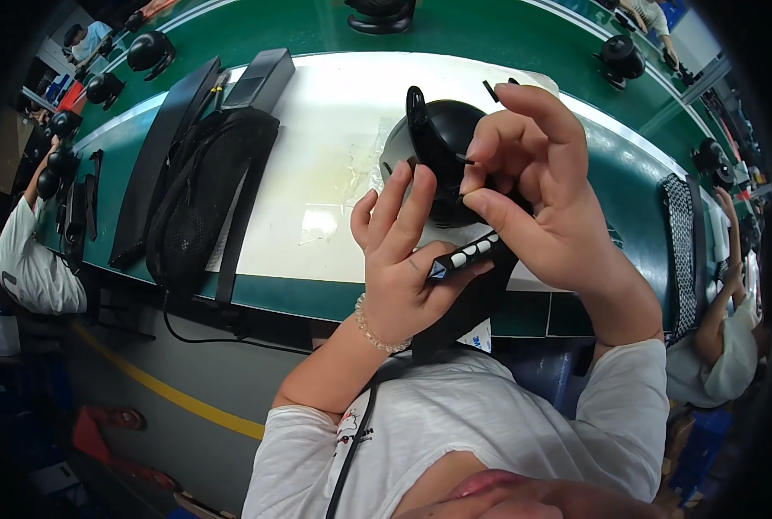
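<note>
On the white work sheet in front of me stands a glossy black rounded object (458, 121) with a curved upright band; its kind is unclear. My left hand (399, 246) has its fingers raised against the near side of this object. Across its palm, by the thumb, lies a dark strip with white oval pads (468, 253), which it keeps hold of. My right hand (537, 186) is at the object's right side, thumb and index finger pinched together. Whatever small piece sits in that pinch is too hidden to make out. The fingers cover much of the object's lower part.
Left of the sheet lie a black mesh pouch (187, 199), a long dark case (165, 156) and a grey box (261, 80). Similar black round units (151, 54) stand along the green table (308, 30). Co-workers (36, 268) sit at both sides. A black-and-white patterned strip (680, 251) lies at right.
</note>
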`<state>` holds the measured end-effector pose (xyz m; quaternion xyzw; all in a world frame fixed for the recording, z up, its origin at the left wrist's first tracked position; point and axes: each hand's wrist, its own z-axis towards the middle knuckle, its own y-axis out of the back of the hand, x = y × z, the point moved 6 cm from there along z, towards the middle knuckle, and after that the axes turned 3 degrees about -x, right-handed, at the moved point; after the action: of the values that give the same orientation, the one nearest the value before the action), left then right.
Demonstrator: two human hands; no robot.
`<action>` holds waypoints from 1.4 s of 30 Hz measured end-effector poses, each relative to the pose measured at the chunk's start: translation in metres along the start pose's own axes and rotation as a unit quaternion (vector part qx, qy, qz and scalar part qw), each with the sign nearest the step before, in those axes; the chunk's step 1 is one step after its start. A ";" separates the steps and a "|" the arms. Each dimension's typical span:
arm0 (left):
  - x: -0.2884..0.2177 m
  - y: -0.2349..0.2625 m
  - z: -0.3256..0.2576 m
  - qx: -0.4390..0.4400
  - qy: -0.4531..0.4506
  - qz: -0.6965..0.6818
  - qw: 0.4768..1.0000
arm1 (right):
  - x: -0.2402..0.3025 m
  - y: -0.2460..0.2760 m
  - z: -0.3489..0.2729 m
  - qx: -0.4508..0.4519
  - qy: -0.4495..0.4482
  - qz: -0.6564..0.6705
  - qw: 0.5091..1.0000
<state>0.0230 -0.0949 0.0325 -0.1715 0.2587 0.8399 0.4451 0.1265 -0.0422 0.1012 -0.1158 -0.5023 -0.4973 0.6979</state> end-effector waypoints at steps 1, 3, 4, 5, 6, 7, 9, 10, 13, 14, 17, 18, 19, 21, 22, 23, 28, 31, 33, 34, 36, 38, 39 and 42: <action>0.000 0.000 0.000 0.002 0.000 0.003 1.000 | 0.000 0.000 0.000 0.000 -0.005 -0.014 1.000; 0.000 0.000 0.000 0.003 0.000 0.005 1.000 | 0.000 -0.001 0.000 0.000 -0.010 -0.028 1.000; 0.000 0.000 0.000 0.002 -0.001 0.006 1.000 | 0.002 -0.002 -0.001 -0.002 0.005 -0.055 0.998; 0.000 -0.001 -0.001 0.000 -0.002 0.006 1.000 | 0.003 -0.002 -0.002 -0.005 0.020 -0.082 0.996; 0.000 -0.001 -0.001 0.000 -0.002 0.005 1.000 | 0.007 -0.004 -0.002 -0.004 0.060 -0.117 0.991; 0.001 -0.002 -0.001 -0.001 -0.003 0.004 1.000 | 0.012 -0.005 -0.003 -0.004 0.099 -0.150 0.984; 0.001 -0.001 -0.001 -0.003 -0.003 0.002 1.000 | 0.035 -0.015 0.001 0.030 0.221 -0.228 0.948; 0.002 -0.001 -0.002 0.004 0.009 0.001 1.000 | 0.037 -0.015 0.000 0.030 0.220 -0.228 0.948; 0.003 0.000 -0.003 0.002 0.009 -0.001 1.000 | 0.035 -0.016 -0.005 0.092 0.177 -0.294 0.935; 0.002 -0.001 -0.003 -0.007 -0.004 0.009 1.000 | 0.031 -0.009 -0.004 0.041 0.176 -0.267 0.947; 0.000 -0.002 -0.002 -0.005 -0.003 0.007 1.000 | 0.010 0.008 0.013 -0.031 0.126 -0.165 0.978; 0.000 -0.002 -0.002 -0.005 -0.003 0.012 1.000 | 0.006 0.010 0.022 -0.039 0.108 -0.159 0.981; 0.000 -0.002 -0.002 0.001 -0.002 0.011 1.000 | 0.003 0.011 0.030 -0.046 0.090 -0.152 0.983; 0.000 -0.001 -0.002 0.001 -0.003 0.009 1.000 | -0.001 0.006 0.039 -0.054 0.074 -0.133 0.987; 0.000 -0.002 -0.002 0.003 -0.005 0.005 1.000 | -0.004 0.004 0.044 -0.043 0.041 -0.120 0.991; 0.000 -0.001 -0.003 0.001 -0.005 0.004 1.000 | -0.009 0.002 0.047 -0.032 0.007 -0.105 0.994; -0.002 0.000 -0.003 0.007 0.007 0.007 1.000 | -0.016 0.003 0.049 -0.021 -0.026 -0.109 0.994; 0.000 0.000 -0.003 0.007 0.011 0.005 1.000 | -0.011 0.000 0.046 -0.040 -0.010 -0.140 0.989; -0.001 0.000 -0.002 0.007 0.010 0.001 1.000 | 0.004 -0.001 0.040 -0.044 0.080 -0.308 0.947; -0.002 0.000 -0.002 0.008 0.009 0.002 1.000 | 0.008 0.001 0.037 -0.045 0.080 -0.309 0.947; -0.001 0.000 -0.002 0.009 0.010 0.007 1.000 | 0.017 -0.006 0.033 0.010 0.133 -0.406 0.904; 0.000 0.001 -0.002 0.008 0.012 0.009 1.000 | 0.021 -0.005 0.031 0.028 0.135 -0.413 0.900; 0.000 0.001 -0.002 0.009 0.011 0.008 1.000 | 0.021 0.001 0.031 0.025 0.108 -0.398 0.911; -0.002 -0.001 -0.002 0.010 0.001 0.012 1.000 | 0.003 0.039 0.021 -0.099 0.081 -0.331 0.935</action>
<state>0.0245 -0.0970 0.0315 -0.1647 0.2698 0.8423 0.4366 0.1460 -0.0118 0.1269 0.0287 -0.4019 -0.7550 0.5173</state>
